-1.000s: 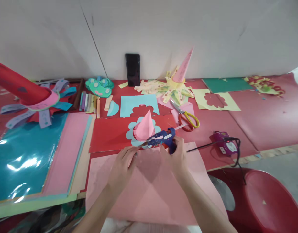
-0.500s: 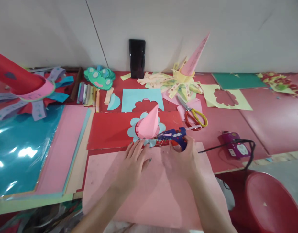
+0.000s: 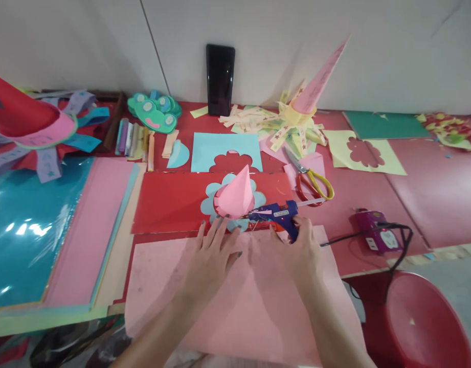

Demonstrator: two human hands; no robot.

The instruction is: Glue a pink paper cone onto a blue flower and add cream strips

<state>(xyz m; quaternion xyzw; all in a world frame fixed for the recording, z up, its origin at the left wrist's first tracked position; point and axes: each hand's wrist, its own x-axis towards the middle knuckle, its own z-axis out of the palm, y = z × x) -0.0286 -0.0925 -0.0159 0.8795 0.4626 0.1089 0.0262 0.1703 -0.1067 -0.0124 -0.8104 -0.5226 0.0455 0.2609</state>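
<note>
A pink paper cone [image 3: 238, 197] stands on a light blue scalloped paper flower [image 3: 260, 198], which lies on red card [image 3: 170, 202]. My left hand [image 3: 216, 250] reaches flat toward them, fingers stretched out, its tips at the flower's near edge by the cone's base. In my right hand [image 3: 298, 250] is the handle of a blue hot glue gun [image 3: 283, 213]. The gun lies sideways with its nozzle pointing left, close to the cone's base. Whether the nozzle touches the paper I cannot tell. A large pink sheet [image 3: 254, 306] spreads beneath both wrists.
Red-and-yellow-handled scissors [image 3: 315, 185] lie beyond the gun. Its cord runs right to a purple power adapter [image 3: 377, 232]. A black phone [image 3: 220, 80] leans on the wall. A finished pink cone hat [image 3: 319, 82] stands behind. Papers [image 3: 82, 225] lie left; a red stool [image 3: 427, 322] stands right.
The view has shifted slightly. Both hands, the glue gun and the cone keep nearly the same places relative to each other.
</note>
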